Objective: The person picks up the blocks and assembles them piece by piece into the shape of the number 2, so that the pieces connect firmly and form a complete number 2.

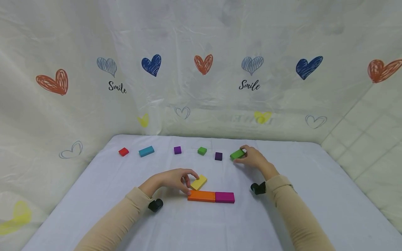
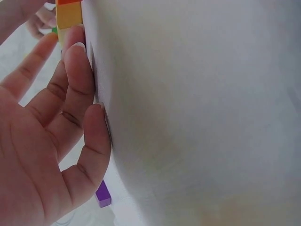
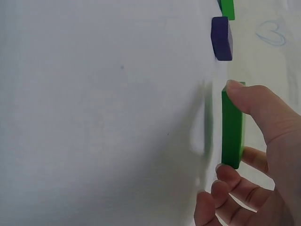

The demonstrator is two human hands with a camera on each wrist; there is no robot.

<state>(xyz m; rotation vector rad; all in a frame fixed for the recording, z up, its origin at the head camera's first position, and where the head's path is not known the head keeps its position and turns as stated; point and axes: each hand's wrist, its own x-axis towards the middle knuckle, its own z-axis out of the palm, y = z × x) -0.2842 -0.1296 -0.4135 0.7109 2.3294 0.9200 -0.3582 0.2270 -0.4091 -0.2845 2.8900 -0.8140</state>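
Note:
In the head view my left hand (image 1: 174, 179) is at a yellow block (image 1: 199, 182), index fingertip on its far edge and thumb by its near end, at the left corner of an orange block (image 1: 201, 196). The yellow block sits slanted behind the orange one. A magenta block (image 1: 224, 197) lies end to end with the orange block. Farther back on the right, my right hand (image 1: 253, 158) grips a long green block (image 3: 232, 127) by its two ends, between thumb and fingers. In the right wrist view a shadow lies apart from this block.
Along the back of the white-covered table (image 1: 163, 226) lie a red block (image 1: 124, 151), a blue block (image 1: 146, 151), a purple block (image 1: 177, 150), a small green block (image 1: 202, 151) and a dark purple block (image 1: 218, 156). A heart-printed sheet (image 1: 201, 35) hangs behind.

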